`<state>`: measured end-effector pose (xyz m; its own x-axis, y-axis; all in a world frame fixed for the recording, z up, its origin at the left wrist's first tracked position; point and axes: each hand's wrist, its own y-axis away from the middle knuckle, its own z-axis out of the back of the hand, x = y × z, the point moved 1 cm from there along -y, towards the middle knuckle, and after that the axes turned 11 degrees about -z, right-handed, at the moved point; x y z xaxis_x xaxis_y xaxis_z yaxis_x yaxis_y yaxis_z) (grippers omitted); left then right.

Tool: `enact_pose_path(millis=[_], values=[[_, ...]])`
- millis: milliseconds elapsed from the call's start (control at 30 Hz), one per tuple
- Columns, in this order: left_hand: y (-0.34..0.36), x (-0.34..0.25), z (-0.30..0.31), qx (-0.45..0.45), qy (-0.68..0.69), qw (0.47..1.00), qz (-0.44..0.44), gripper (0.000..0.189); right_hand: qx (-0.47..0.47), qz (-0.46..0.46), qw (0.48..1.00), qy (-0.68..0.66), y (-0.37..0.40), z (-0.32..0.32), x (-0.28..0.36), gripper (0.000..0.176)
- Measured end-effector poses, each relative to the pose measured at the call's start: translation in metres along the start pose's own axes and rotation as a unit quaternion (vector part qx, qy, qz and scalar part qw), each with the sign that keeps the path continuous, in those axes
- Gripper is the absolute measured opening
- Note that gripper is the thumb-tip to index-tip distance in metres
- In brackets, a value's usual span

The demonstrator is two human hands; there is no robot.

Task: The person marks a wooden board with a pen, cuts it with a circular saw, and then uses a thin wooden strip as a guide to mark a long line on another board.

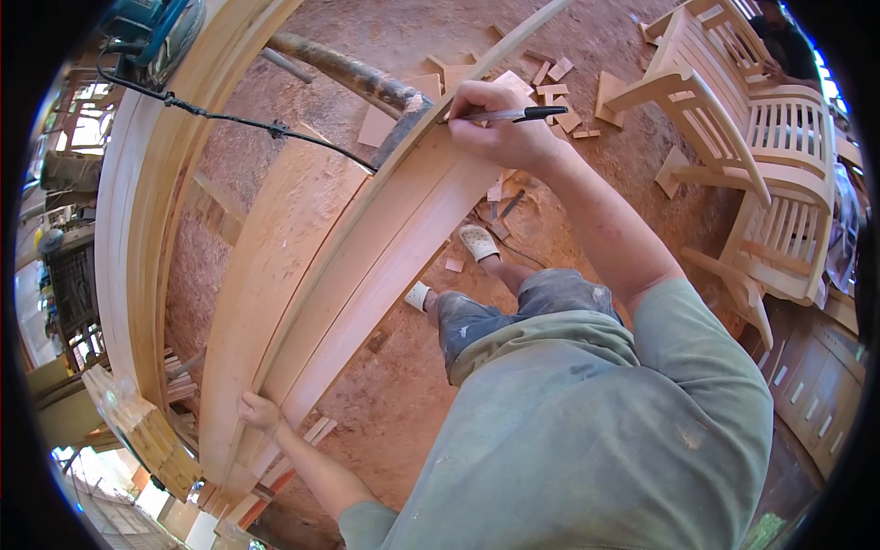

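A long, thin wooden strip [502, 53] lies lengthwise along a pale plank [390, 240]. Near the strip's lower end, my left hand [261, 412] has its fingers closed around the edge of the strip. My right hand [495, 130] is at the far part of the plank, gripping a pen [539, 113] with a clear barrel and a black cap on its back end. The pen's writing tip is hidden by my fingers, close beside the strip. Left of the strip lies a wider board [275, 229] dusted with shavings.
A blue power tool [151, 37] rests on stacked long boards [147, 202], its black cable [275, 130] crossing to the work. Wood offcuts [555, 87] litter the dirt floor. Slatted wooden chairs [779, 174] stand at right, with another person [784, 46] behind them.
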<state>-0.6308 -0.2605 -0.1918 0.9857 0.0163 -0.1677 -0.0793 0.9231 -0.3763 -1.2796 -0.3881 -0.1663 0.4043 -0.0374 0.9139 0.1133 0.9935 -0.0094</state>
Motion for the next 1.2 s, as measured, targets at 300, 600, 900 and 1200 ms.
enact_pose_path(millis=[300, 600, 900, 1200], values=[[-0.001, 0.002, -0.008, 0.002, 0.027, 0.999, -0.02, 0.036, -0.113, 0.07, 0.989, 0.068, 0.028, 0.002, 0.022, 0.007], [-0.004, -0.025, -0.009, 0.0, 0.005, 1.0, 0.0, 0.037, 0.013, 0.095, 0.995, -0.006, 0.087, -0.045, 0.055, 0.018], [-0.012, -0.05, -0.005, -0.043, -0.038, 0.998, -0.027, 0.033, 0.177, -0.048, 0.979, -0.084, 0.095, -0.138, 0.095, 0.017], [-0.014, -0.059, -0.001, -0.038, -0.011, 0.999, -0.03, 0.033, 0.181, 0.036, 0.983, 0.005, 0.09, -0.207, 0.119, 0.016]])
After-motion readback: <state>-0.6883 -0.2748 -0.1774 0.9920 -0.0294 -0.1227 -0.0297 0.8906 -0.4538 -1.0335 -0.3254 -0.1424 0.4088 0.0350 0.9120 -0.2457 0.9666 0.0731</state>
